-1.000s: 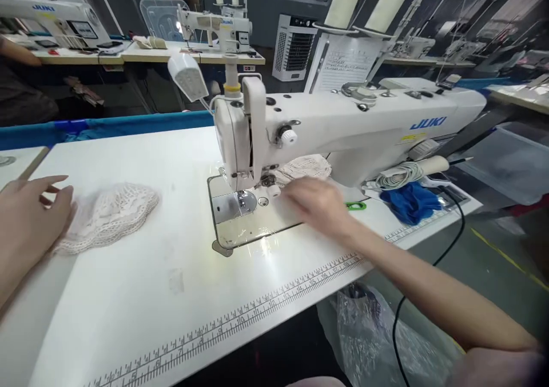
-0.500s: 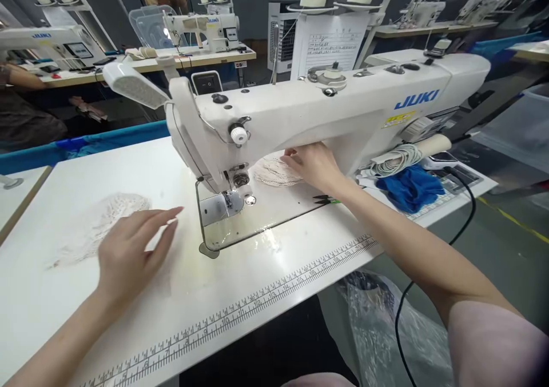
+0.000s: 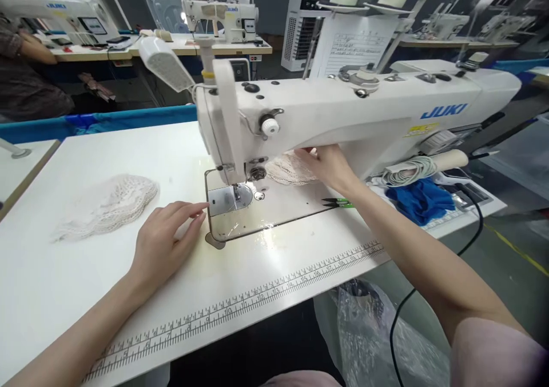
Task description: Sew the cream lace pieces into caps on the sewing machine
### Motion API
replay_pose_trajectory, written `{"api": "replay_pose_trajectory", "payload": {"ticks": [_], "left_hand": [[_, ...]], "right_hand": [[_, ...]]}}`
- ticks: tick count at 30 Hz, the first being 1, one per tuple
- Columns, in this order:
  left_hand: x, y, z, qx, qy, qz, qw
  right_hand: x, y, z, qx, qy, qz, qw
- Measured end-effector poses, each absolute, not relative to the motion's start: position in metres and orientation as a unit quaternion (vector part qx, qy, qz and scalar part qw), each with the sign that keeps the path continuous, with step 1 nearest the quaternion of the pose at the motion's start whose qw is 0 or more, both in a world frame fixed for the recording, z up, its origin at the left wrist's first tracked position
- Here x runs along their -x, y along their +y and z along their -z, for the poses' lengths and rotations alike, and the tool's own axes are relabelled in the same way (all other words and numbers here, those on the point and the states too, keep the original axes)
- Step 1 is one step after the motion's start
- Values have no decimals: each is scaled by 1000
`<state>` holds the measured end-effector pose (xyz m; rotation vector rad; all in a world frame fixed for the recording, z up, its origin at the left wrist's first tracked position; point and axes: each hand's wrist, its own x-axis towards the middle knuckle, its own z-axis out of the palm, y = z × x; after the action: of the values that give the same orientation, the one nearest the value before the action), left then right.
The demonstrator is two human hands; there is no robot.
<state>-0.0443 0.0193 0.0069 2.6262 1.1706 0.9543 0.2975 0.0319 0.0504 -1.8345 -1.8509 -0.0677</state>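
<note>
A small cream lace piece (image 3: 288, 170) lies flat and slightly rumpled on the white surface (image 3: 128, 147). It is tucked under the arm of the sewing machine (image 3: 364, 118), just right of the needle. Its openwork ends in a scalloped edge (the far part is hidden by the machine). The fingers (image 3: 311, 154) of the right hand (image 3: 332, 167) touch its right edge. A larger lace piece (image 3: 109, 204) of the same cream openwork lies bunched well to the left, apart from the left hand (image 3: 165, 244).

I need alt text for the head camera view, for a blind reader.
At a white sewing machine, the right hand touches a lace piece beneath its body; the left hand rests on the table beside the needle plate.
</note>
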Motion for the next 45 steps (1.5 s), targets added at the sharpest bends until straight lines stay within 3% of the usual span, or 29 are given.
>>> {"api": "replay_pose_trajectory", "payload": {"ticks": [5, 10, 16, 18, 20, 22, 26, 30, 35, 41, 45], "left_hand": [[41, 20, -12, -847, 431, -279, 135], [38, 18, -13, -856, 433, -203, 194], [35, 8, -11, -874, 404, -141, 229], [35, 5, -11, -875, 394, -140, 244], [35, 3, -12, -866, 389, -164, 267], [35, 2, -14, -851, 387, -198, 295], [35, 2, -17, -815, 362, -226, 393], [33, 6, -21, -795, 329, -233, 453], [24, 10, -27, -836, 393, -210, 320], [19, 9, -10, -891, 357, -281, -28], [19, 9, 1, -897, 300, -315, -80]], "right_hand": [[-252, -7, -53, 584, -790, 39, 183], [-173, -46, -34, 439, -871, -134, 173], [-142, -63, -19, 324, -833, -389, 225], [-154, -60, -22, 328, -815, -403, 257], [-169, -52, -27, 382, -811, -335, 290], [-184, -41, -32, 459, -799, -290, 257], [-199, -18, -36, 512, -712, -448, 175], [-195, -4, -33, 476, -643, -579, 159], [-189, -3, -27, 453, -649, -567, 227], [-193, -11, -19, 439, -796, -296, 294], [-196, -16, -10, 405, -832, -202, 320]]}}
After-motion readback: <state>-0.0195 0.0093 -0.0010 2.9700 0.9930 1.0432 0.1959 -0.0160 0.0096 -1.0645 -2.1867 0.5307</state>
